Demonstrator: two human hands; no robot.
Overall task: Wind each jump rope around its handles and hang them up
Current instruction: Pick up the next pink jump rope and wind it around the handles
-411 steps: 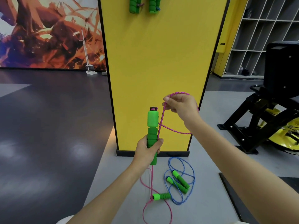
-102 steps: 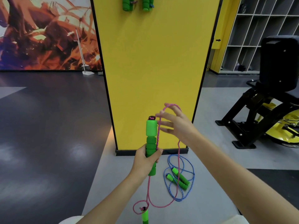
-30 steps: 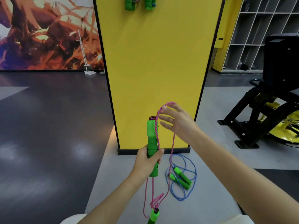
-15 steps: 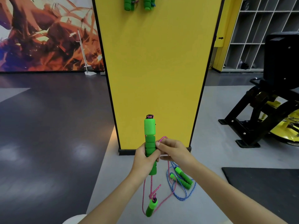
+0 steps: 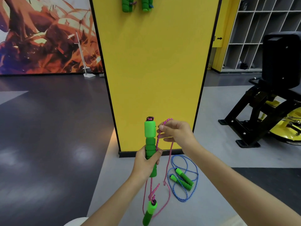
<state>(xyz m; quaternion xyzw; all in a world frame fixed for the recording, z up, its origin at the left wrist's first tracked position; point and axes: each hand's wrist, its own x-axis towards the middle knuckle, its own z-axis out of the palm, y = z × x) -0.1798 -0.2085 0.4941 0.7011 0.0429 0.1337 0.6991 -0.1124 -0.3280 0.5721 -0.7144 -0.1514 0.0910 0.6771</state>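
My left hand (image 5: 147, 163) grips the lower part of an upright green foam handle (image 5: 150, 136) of the pink jump rope (image 5: 169, 155). My right hand (image 5: 176, 132) pinches a loop of that pink rope beside the handle's top. The rope runs down to its second green handle (image 5: 149, 213), which dangles low near the floor. A blue jump rope (image 5: 185, 175) with two green handles lies coiled on the grey floor at the foot of the yellow pillar (image 5: 154, 62). Two wound ropes with green handles (image 5: 137, 4) hang high on the pillar.
A black and yellow exercise machine (image 5: 268, 103) stands to the right. Grey cubby shelves (image 5: 260, 22) line the back right wall. A dark mat (image 5: 268, 185) lies on the floor at the right. Dark glossy flooring (image 5: 48, 128) spreads to the left.
My right hand has risen from beside my left hand to the handle's top, drawing up a loop of pink rope. The dangling handle has sunk a little lower.
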